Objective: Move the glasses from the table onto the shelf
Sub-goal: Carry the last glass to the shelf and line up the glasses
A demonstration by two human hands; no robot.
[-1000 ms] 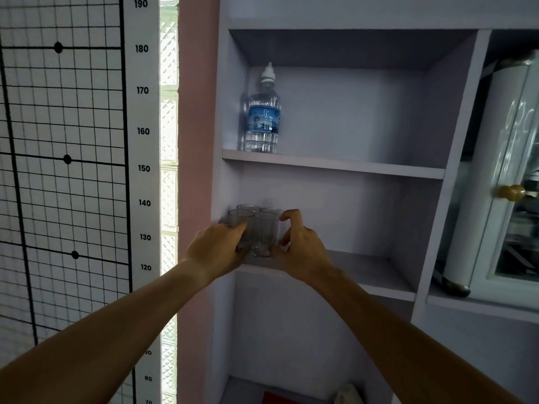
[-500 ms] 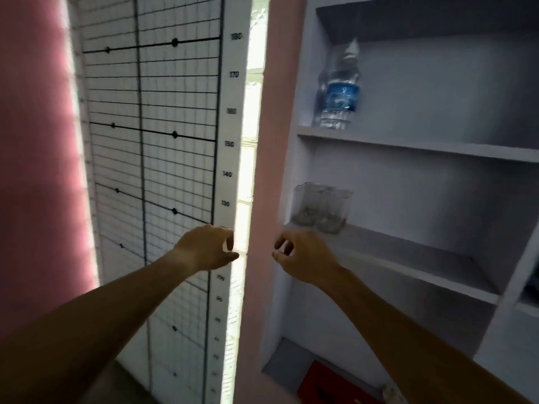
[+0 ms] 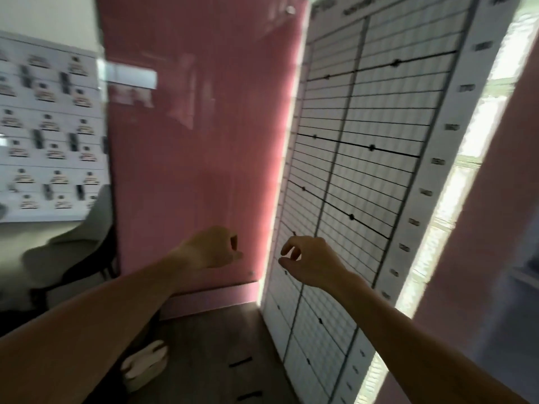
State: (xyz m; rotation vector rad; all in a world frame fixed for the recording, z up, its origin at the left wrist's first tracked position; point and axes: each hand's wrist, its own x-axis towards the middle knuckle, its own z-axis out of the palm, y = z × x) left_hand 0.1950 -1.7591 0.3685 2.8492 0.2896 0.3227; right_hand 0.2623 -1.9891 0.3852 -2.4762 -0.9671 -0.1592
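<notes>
Both hands have let go of the glasses and pulled back from the shelf, and the head has swung away to the left. One second ago the fingers were around the glasses on the shelf. Half a second ago the hands were already off, with the glasses standing on the shelf by themselves.

Now the left hand (image 3: pixel 211 248) is loosely curled and holds nothing. The right hand (image 3: pixel 309 262) is also loose, its fingers (image 3: pixel 287 249) bent a little and apart, with nothing in them. The two hands float near each other in the air, not touching.

Behind the hands is a pink wall (image 3: pixel 198 141). Next to it on the right is a white chart (image 3: pixel 364 158) with black lines and dots. A bright window strip (image 3: pixel 478 135) runs down beside the chart. Far left there is a white board (image 3: pixel 49 135) with rows of little marks, and a grey chair (image 3: pixel 75 252). The floor (image 3: pixel 210 339) is dark, and something pale, maybe a slipper (image 3: pixel 145 365), lies on it.

The glasses and the shelf cannot be seen now. They were last seen together, with the glasses on the shelf, so that batch looks done. The surface is not in view either. The person is likely turning back toward it to see if more glasses are left to carry.
</notes>
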